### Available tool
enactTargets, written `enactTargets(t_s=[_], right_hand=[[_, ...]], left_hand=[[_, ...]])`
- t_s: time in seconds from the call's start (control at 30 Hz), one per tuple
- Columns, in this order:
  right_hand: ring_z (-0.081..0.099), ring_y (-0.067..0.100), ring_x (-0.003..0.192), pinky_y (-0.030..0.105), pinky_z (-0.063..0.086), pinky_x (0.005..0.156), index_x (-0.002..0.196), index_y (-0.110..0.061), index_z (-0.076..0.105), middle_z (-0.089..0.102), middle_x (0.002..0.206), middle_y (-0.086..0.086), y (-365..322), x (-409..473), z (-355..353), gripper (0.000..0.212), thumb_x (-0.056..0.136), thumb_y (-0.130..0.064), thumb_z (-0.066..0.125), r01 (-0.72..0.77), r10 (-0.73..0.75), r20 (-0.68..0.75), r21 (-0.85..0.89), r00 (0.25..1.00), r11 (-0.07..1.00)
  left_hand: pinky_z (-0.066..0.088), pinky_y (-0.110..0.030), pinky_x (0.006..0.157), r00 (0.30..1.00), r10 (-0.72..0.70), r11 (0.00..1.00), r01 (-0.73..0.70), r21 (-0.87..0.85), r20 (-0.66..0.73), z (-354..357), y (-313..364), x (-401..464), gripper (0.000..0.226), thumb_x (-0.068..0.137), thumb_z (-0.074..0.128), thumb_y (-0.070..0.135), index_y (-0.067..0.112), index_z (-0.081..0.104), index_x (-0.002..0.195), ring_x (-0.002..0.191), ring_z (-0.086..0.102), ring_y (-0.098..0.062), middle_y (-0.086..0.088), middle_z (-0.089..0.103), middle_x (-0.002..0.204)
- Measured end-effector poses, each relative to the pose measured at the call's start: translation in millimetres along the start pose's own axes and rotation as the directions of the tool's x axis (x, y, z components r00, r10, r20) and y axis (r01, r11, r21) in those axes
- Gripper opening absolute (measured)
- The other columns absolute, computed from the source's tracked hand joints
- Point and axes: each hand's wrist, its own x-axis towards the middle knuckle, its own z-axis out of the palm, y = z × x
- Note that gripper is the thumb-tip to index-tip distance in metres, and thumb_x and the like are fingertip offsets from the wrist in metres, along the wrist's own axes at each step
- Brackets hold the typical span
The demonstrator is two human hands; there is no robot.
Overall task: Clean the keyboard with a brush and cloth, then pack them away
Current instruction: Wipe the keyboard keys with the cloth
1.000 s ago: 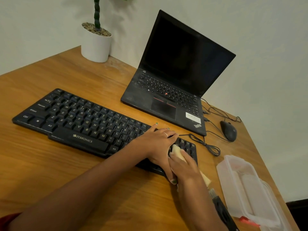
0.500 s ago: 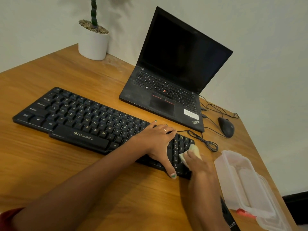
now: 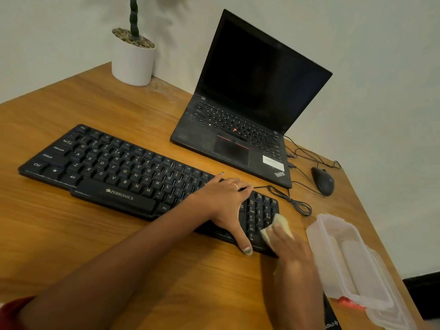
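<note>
- While the right hand (image 3: 289, 248) pressed a small pale yellow cloth (image 3: 278, 226) onto the number-pad end of the black Zebronics keyboard (image 3: 114, 172), the left hand (image 3: 226, 201) lay spread flat and empty across the keys just beside it, thumb reaching down over the near edge.
- Right hand state: fingers were curled over the cloth, gripping it against the keys; the hand was motion-blurred, so the exact finger placement could not be read.
- Cloth: it appeared soft, light and bunched, conforming to the keycaps. Judged best held wadded under the fingertips, as a loose corner would likely snag between keys.
- Keyboard: it lay flat on the wooden desk (image 3: 71, 234), its cable (image 3: 292, 202) looped off the far right corner. Judged light, stiff and liable to slide under wiping pressure, hence the bracing hand; keycaps would give under force, so light strokes were indicated.
- Brush: only a dark object (image 3: 329, 313) at the lower edge, partly hidden behind the right forearm, was seen; whether it was the brush could not be confirmed.
- Storage: a clear plastic container (image 3: 342, 256) stood open just to the right of the keyboard, near the desk edge. Judged light and easily knocked off when packing.
- Other items: an open laptop (image 3: 238, 110), a mouse (image 3: 322, 181) and a potted plant (image 3: 133, 60) stood beyond, well apart from the work.
</note>
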Motion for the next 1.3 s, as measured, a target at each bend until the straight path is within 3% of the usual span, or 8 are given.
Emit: enactTargets(t_s=[0.2, 0.33, 0.53, 0.63, 0.73, 0.9, 1.03, 1.3], right_hand=[[0.044, 0.027, 0.122, 0.042, 0.044, 0.093, 0.128, -0.023, 0.045, 0.044, 0.133, -0.012, -15, -12, 10, 0.079, 0.054, -0.017, 0.073, 0.195, -0.198, -0.057, -0.046, 0.979, 0.980], [0.028, 0.024, 0.136, 0.036, 0.024, 0.110, 0.141, -0.027, 0.036, 0.031, 0.148, -0.009, -9, -7, -8, 0.071, 0.081, -0.003, 0.065, -0.266, 0.298, -0.086, 0.269, 0.951, 0.926], [0.017, 0.021, 0.139, 0.047, 0.027, 0.109, 0.141, -0.038, 0.029, 0.025, 0.146, -0.020, -29, -15, -12, 0.085, 0.073, -0.014, 0.074, -0.051, 0.050, 0.113, 0.009, 0.992, 0.999], [0.012, 0.018, 0.142, 0.038, 0.017, 0.115, 0.138, -0.044, 0.024, 0.018, 0.153, -0.013, -17, -15, -11, 0.075, 0.084, -0.005, 0.059, -0.174, 0.185, -0.045, 0.185, 0.982, 0.967], [0.033, 0.020, 0.129, 0.046, 0.042, 0.096, 0.130, -0.036, 0.050, 0.043, 0.141, -0.006, -44, -23, -5, 0.087, 0.053, -0.017, 0.086, -0.008, 0.004, 0.059, 0.064, 0.998, 0.998], [0.019, 0.019, 0.140, 0.037, 0.025, 0.114, 0.143, -0.038, 0.028, 0.022, 0.152, -0.008, -27, -22, -15, 0.071, 0.086, -0.006, 0.055, -0.268, 0.291, -0.106, 0.189, 0.951, 0.945], [0.043, 0.026, 0.128, 0.044, 0.045, 0.096, 0.131, -0.034, 0.050, 0.042, 0.142, -0.005, -47, -30, -5, 0.082, 0.061, -0.008, 0.081, -0.077, 0.077, -0.024, 0.016, 0.997, 0.997], [0.051, 0.025, 0.117, 0.040, 0.048, 0.089, 0.125, -0.032, 0.058, 0.057, 0.129, -0.005, -57, -33, 10, 0.070, 0.065, 0.002, 0.075, -0.109, 0.117, -0.130, 0.064, 0.985, 0.992]], left_hand=[[-0.008, -0.048, 0.118, 1.000, -0.003, 0.999, 0.003, 0.050, -0.007, -1, 2, -1, 0.130, 0.060, 0.063, 0.080, 0.017, -0.002, 0.153, 0.147, -0.006, -0.022, -0.002, -0.002, 0.161], [-0.007, -0.053, 0.117, 0.991, -0.102, 0.986, 0.113, 0.124, -0.090, 8, 9, -15, 0.129, 0.062, 0.048, 0.090, 0.019, -0.010, 0.152, 0.147, -0.010, -0.025, -0.005, -0.007, 0.161], [-0.009, -0.053, 0.116, 0.941, -0.225, 0.946, 0.273, 0.173, -0.251, 37, 11, -62, 0.104, 0.076, 0.024, 0.088, 0.027, -0.023, 0.146, 0.147, -0.010, -0.023, 0.001, -0.016, 0.158], [0.018, -0.060, 0.111, 0.895, -0.260, 0.945, 0.314, 0.097, -0.363, 47, 3, -82, 0.093, 0.081, 0.016, 0.085, 0.023, 0.022, 0.150, 0.140, 0.032, -0.024, -0.007, 0.029, 0.154], [0.039, -0.059, 0.099, 0.876, -0.272, 0.948, 0.316, 0.047, -0.398, 58, 0, -86, 0.084, 0.087, 0.016, 0.078, 0.019, 0.052, 0.136, 0.123, 0.055, -0.023, -0.005, 0.057, 0.135], [0.038, -0.056, 0.101, 0.846, -0.258, 0.941, 0.329, 0.077, -0.466, 65, -1, -85, 0.077, 0.090, 0.019, 0.074, 0.021, 0.053, 0.135, 0.123, 0.055, -0.020, -0.003, 0.057, 0.134], [0.036, -0.054, 0.102, 0.842, -0.265, 0.940, 0.334, 0.070, -0.469, 65, -1, -85, 0.076, 0.091, 0.018, 0.073, 0.022, 0.053, 0.135, 0.125, 0.054, -0.020, -0.003, 0.057, 0.135], [0.027, -0.046, 0.109, 0.853, -0.280, 0.944, 0.329, 0.037, -0.440, 55, 5, -91, 0.081, 0.089, 0.008, 0.073, 0.024, 0.048, 0.139, 0.132, 0.046, -0.017, 0.000, 0.051, 0.141]])
